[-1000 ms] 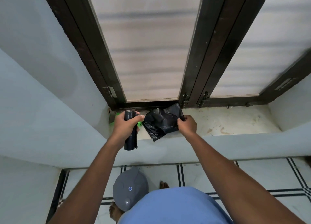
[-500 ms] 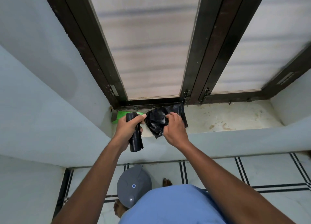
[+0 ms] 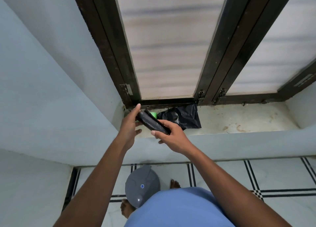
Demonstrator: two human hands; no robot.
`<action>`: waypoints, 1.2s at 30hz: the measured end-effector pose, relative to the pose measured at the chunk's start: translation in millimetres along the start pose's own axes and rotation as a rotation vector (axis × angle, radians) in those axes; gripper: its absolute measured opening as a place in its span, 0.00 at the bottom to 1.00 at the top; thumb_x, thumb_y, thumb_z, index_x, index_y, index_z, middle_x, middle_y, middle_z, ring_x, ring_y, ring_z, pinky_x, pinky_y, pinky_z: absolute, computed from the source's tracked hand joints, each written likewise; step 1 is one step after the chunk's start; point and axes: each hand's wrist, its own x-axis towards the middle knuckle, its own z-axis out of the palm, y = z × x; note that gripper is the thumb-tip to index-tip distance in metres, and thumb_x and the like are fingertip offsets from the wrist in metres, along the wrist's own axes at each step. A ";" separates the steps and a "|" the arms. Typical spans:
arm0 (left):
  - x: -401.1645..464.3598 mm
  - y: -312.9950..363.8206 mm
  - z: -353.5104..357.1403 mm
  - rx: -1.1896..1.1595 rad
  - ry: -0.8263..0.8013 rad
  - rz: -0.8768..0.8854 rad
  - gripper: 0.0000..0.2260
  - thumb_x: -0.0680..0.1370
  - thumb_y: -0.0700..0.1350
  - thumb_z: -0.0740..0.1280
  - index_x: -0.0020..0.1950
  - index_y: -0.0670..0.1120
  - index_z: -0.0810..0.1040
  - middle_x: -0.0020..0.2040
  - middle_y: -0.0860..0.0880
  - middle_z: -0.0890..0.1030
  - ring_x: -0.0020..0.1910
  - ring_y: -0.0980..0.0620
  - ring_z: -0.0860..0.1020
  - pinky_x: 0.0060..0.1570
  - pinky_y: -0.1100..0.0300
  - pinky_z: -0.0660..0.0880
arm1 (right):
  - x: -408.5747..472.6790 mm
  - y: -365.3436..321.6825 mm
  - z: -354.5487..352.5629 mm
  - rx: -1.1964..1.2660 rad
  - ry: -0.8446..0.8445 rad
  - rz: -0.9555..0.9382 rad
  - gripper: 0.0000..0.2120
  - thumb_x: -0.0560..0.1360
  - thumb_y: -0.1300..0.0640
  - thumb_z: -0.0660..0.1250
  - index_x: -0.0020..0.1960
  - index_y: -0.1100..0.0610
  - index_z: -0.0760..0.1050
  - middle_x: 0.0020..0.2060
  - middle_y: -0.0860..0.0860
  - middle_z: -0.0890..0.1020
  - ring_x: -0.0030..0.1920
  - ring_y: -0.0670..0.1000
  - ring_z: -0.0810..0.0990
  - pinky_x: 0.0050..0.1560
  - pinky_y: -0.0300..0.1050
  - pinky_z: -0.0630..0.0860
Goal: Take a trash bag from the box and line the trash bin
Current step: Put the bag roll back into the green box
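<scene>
**Roll of bags held over the window sill**

Blue shirt (image 3: 177, 209) of the person fills the bottom of the view, and bare feet stand on the white tiled floor (image 3: 222, 175) with dark lines. Between the feet and the wall stands the grey trash bin (image 3: 142, 185), its lid closed, directly below the hands.

Higher up, both arms reach to the sill (image 3: 239, 122). The right hand (image 3: 172, 136) grips the near end of the black roll of trash bags (image 3: 152, 122); its fingers curl under the roll and the thumb lies along the side. The left hand (image 3: 130, 124) is at the far end of the roll, with fingers nearly straight and spread; the index finger points up toward the window frame (image 3: 109, 56), and the palm seems to touch the roll without closing on it.

Behind the roll, a small part of the green box (image 3: 153, 114) shows on the sill. Just to the right of it lies one loose black trash bag (image 3: 184, 117), crumpled, resting on the sill against the bottom of the frame, apart from both hands.
</scene>
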 end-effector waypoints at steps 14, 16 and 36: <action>2.6 -36.3 -15.0 1.275 -0.268 0.564 0.25 0.78 0.55 0.75 0.76 0.58 0.78 0.66 0.54 0.86 0.69 0.48 0.81 0.80 0.41 0.66 | 51.2 -4.1 -33.0 -0.485 -0.349 0.077 0.18 0.77 0.50 0.83 0.65 0.50 0.87 0.45 0.46 0.87 0.40 0.46 0.85 0.44 0.44 0.82; -3.0 -38.6 -25.7 1.149 -0.212 0.490 0.25 0.79 0.55 0.76 0.76 0.59 0.77 0.64 0.54 0.86 0.62 0.47 0.84 0.62 0.49 0.78 | 69.4 -12.6 -29.2 -0.471 -0.373 0.095 0.16 0.75 0.44 0.80 0.61 0.47 0.87 0.45 0.46 0.88 0.41 0.49 0.85 0.44 0.50 0.83; -52.8 -27.2 -52.1 0.267 0.180 0.288 0.21 0.80 0.60 0.75 0.71 0.54 0.81 0.59 0.53 0.89 0.58 0.53 0.87 0.60 0.55 0.84 | 150.3 3.9 37.0 -0.642 -0.233 -0.368 0.41 0.78 0.64 0.71 0.82 0.37 0.59 0.64 0.52 0.70 0.55 0.57 0.81 0.55 0.51 0.83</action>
